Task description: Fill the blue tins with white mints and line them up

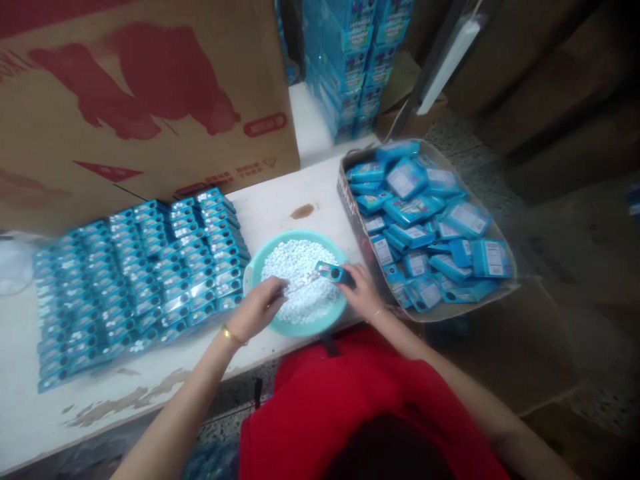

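A turquoise plastic basin (257,259) full of small white pellets (300,257) sits on the table between my hands. My right hand (361,290) grips a small blue box (328,271) with a dark round spot on its end, holding it tilted over the pellets. Over the basin's left side is my left hand (263,303), its fingertips pinched together just above the pellets. What lies between those fingertips, if anything, is too small to make out.
Rows of small blue boxes (145,280) stand packed at the left. On the right, a shallow carton (365,247) holds a heap of blue boxes. A large brown carton (200,87) and stacked blue packs (345,73) rise behind. The white table (280,193) has worn patches.
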`<state>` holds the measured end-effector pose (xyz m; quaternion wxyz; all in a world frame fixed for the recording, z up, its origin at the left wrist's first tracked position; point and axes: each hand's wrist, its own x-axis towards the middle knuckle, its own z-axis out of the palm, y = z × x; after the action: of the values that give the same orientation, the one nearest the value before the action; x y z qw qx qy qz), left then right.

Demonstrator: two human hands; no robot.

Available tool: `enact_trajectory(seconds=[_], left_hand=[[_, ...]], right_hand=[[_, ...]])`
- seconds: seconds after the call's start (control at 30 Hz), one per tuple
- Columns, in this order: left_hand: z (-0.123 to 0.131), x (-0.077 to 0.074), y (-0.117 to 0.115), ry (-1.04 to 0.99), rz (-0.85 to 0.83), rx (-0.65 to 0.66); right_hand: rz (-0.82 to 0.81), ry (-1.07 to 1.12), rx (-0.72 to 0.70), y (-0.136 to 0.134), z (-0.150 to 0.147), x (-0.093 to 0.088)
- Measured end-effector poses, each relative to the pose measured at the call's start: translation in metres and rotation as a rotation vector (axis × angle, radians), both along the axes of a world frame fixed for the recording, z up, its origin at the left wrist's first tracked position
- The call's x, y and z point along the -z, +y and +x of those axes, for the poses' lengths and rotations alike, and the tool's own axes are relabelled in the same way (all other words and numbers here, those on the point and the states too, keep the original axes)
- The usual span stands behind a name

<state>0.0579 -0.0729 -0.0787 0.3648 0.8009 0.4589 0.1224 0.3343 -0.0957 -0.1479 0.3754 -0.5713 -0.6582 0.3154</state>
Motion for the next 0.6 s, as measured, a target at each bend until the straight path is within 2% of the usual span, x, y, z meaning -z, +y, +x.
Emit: enact_trajectory(seconds=[0.1, 0.2, 0.27, 0.33, 0.43, 0.5, 0.57, 0.6], left_hand=[[0.010, -0.026, 0.008, 0.120, 0.023, 0.123], [0.030, -0.048, 0.012, 0.413, 0.037, 0.210], [0.048, -0.061, 0.010, 0.584, 0.048, 0.209], [0.067, -0.070, 0.005, 0.660, 0.062, 0.190], [0.086, -0.077, -0.002, 0.694, 0.091, 0.218], [0.085, -0.077, -0.003, 0.688, 0.105, 0.229], [0.070, -0.067, 0.001, 0.673, 0.115, 0.182], [0.059, -0.056, 0.005, 0.671, 0.112, 0.131]], right_hand=[[0.040, -0.039, -0.104, 0.000, -0.013, 0.005], [0.052, -0.048, -0.137, -0.005, -0.021, 0.012], [0.056, -0.047, -0.151, -0.010, -0.024, 0.018], [0.074, -0.037, -0.172, -0.013, -0.027, 0.026], [0.092, -0.018, -0.193, -0.015, -0.029, 0.036], [0.077, -0.015, -0.182, -0.015, -0.027, 0.040], [0.050, -0.013, -0.133, -0.014, -0.023, 0.042], [0.037, -0.008, -0.100, -0.013, -0.020, 0.043]])
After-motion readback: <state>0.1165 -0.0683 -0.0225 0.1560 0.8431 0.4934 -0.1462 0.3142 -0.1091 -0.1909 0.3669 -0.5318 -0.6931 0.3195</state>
